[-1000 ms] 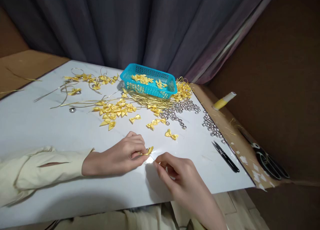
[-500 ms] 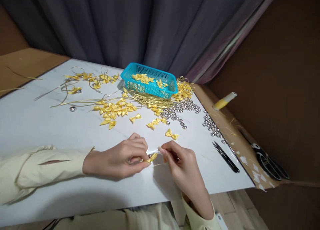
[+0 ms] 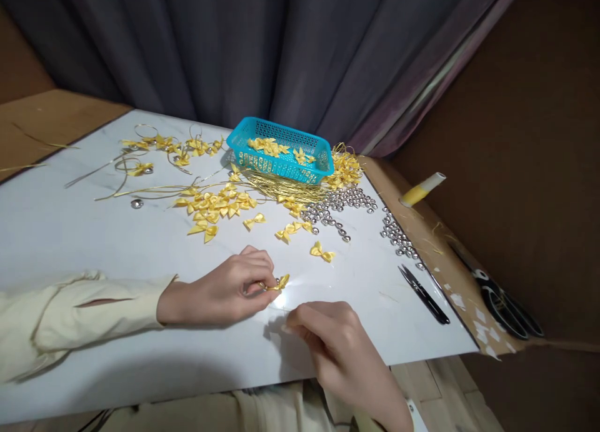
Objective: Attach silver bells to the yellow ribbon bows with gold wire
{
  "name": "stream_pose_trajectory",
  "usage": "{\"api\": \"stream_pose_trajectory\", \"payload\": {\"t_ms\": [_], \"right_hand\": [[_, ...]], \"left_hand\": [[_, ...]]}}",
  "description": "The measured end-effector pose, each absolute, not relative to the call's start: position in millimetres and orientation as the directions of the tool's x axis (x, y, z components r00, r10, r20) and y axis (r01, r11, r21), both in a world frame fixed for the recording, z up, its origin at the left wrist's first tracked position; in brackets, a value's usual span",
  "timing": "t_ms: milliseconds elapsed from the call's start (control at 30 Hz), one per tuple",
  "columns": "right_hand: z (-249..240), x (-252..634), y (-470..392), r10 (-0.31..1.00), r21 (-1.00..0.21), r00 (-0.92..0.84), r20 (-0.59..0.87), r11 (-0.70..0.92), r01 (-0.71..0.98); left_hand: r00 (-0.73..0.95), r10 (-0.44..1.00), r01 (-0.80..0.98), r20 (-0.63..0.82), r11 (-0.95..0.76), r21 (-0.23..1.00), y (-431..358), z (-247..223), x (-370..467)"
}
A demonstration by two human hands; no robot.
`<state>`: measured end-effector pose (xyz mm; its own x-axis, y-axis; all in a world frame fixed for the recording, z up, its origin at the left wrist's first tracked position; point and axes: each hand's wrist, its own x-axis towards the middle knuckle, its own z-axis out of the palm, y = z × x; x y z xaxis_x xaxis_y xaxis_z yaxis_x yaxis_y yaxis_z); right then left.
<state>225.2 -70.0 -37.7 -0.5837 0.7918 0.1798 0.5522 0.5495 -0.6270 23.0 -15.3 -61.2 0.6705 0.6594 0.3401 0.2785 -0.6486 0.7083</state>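
Note:
Between thumb and forefinger, my left hand (image 3: 229, 289) pinches a yellow bow (image 3: 282, 283) with a small shiny piece beside it. My right hand (image 3: 344, 347) is closed, thumb and forefinger together, lower right of that bow and apart from it; what its fingertips hold, if anything, is too small to make out. A loose yellow bow (image 3: 322, 252) lies on the white board (image 3: 94, 244) above my hands. Beyond it are a cluster of yellow bows (image 3: 215, 204), gold cords (image 3: 281, 187) and many silver beads (image 3: 351, 198).
A blue basket (image 3: 281, 163) holding yellow bows stands at the back. Black snips (image 3: 424, 294) lie at the right, with scissors (image 3: 504, 310) and paper scraps beyond the board's edge. A yellow-and-white tube (image 3: 422, 190) is farther back. Corded bows (image 3: 159, 144) lie at the back left.
My right hand has moved down and away from the bow, toward the near edge. My left hand has shifted slightly up with the bow still pinched.

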Motion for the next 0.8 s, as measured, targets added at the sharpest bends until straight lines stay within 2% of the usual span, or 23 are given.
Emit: {"api": "stream_pose_trajectory", "payload": {"t_ms": [100, 233, 367, 433, 533, 633, 800], "right_hand": [[-36.6, 218.7, -66.7, 0.797, -0.684, -0.575, 0.187, 0.525, 0.506], [-36.0, 212.0, -59.4, 0.899, -0.810, -0.414, 0.144, 0.348, 0.472], [-39.3, 210.6, -52.4, 0.967, -0.860, -0.252, 0.048, 0.168, 0.482], [-41.4, 211.2, -50.5, 0.978, -0.873, -0.208, 0.012, 0.112, 0.474], [-42.7, 213.3, -50.5, 0.988, -0.876, -0.153, 0.002, 0.075, 0.476], [-41.5, 217.8, -53.2, 0.995, -0.861, -0.102, 0.015, 0.065, 0.505], [-38.0, 226.3, -60.3, 0.990, -0.846, -0.142, -0.012, 0.066, 0.530]], "left_hand": [[0.747, 0.602, 0.314, 0.281, -0.693, 0.649, -16.0, -60.6, 21.5], [0.852, 0.458, 0.271, 0.255, -0.801, 0.534, -17.4, -57.7, 17.6], [0.896, 0.318, 0.191, 0.311, -0.907, 0.377, -19.1, -55.7, 14.3], [0.894, 0.274, 0.150, 0.354, -0.929, 0.339, -19.7, -55.3, 13.5], [0.886, 0.279, 0.146, 0.370, -0.926, 0.349, -19.6, -54.3, 12.7], [0.873, 0.364, 0.221, 0.325, -0.889, 0.402, -18.1, -53.1, 12.4], [0.749, 0.556, 0.281, 0.360, -0.759, 0.588, -14.9, -54.5, 15.8]]}}
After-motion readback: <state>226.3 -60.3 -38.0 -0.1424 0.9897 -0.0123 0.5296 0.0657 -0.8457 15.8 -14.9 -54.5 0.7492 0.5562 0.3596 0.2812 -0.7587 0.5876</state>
